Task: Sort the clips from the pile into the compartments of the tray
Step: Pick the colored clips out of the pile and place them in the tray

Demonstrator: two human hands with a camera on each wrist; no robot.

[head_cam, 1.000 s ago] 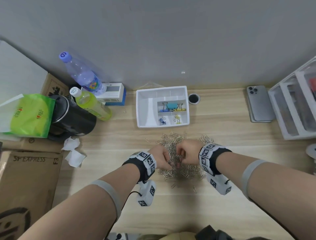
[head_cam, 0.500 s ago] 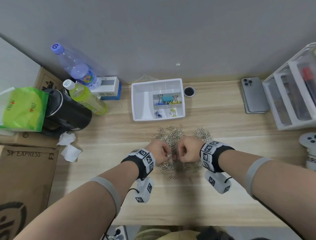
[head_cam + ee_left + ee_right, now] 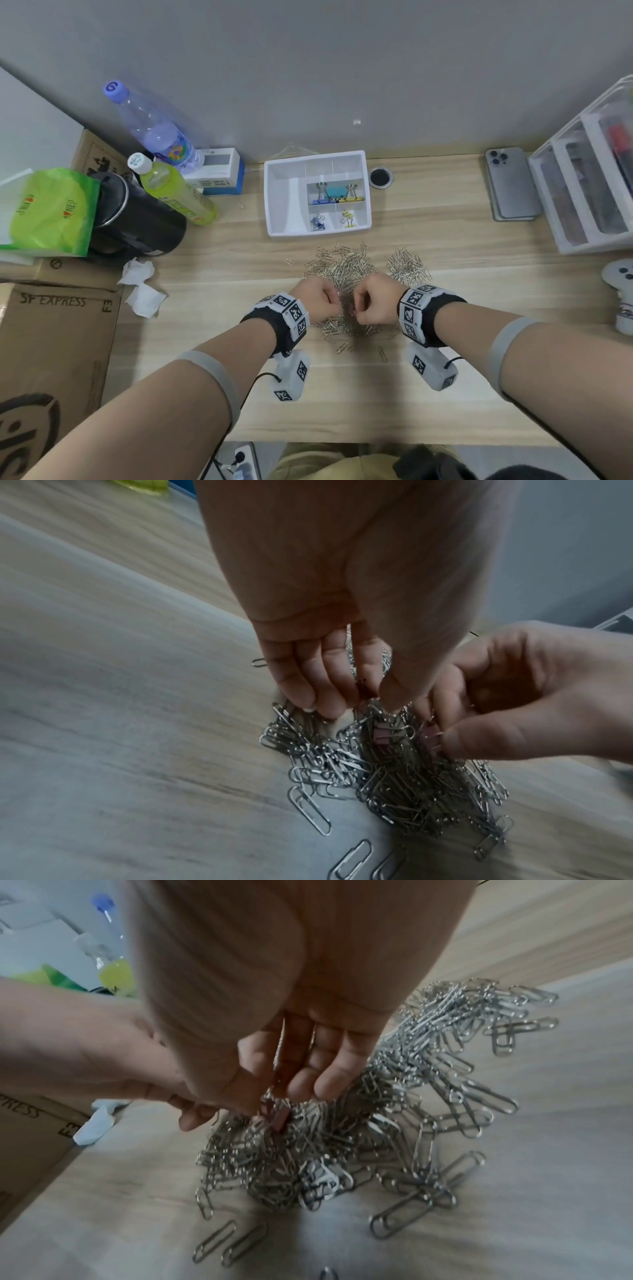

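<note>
A heap of silver paper clips [image 3: 346, 267] lies on the wooden desk in front of the white compartment tray [image 3: 284, 202]. Both hands are curled, knuckles up, over the heap's near half. My left hand [image 3: 337, 306] has its fingertips in the clips; its thumb and forefinger [image 3: 365, 704] pinch something small and dark pink, seemingly a binder clip. My right hand [image 3: 274, 1099] pinches a small pink binder clip [image 3: 279, 1119] at the top of the heap. Another pink binder clip [image 3: 380, 735] lies among the paper clips between the hands.
The tray holds large binder clips [image 3: 337, 195], small blue clips [image 3: 318, 222] and small yellow clips [image 3: 347, 217]. Bottles [image 3: 178, 195], a black pot [image 3: 137, 219] and cardboard boxes [image 3: 54, 329] stand left. A phone [image 3: 512, 186] and drawer unit [image 3: 589, 178] are at the right.
Both hands have stayed over the middle of the heap, their fingers working in the clips. The head view has shifted a little.
</note>
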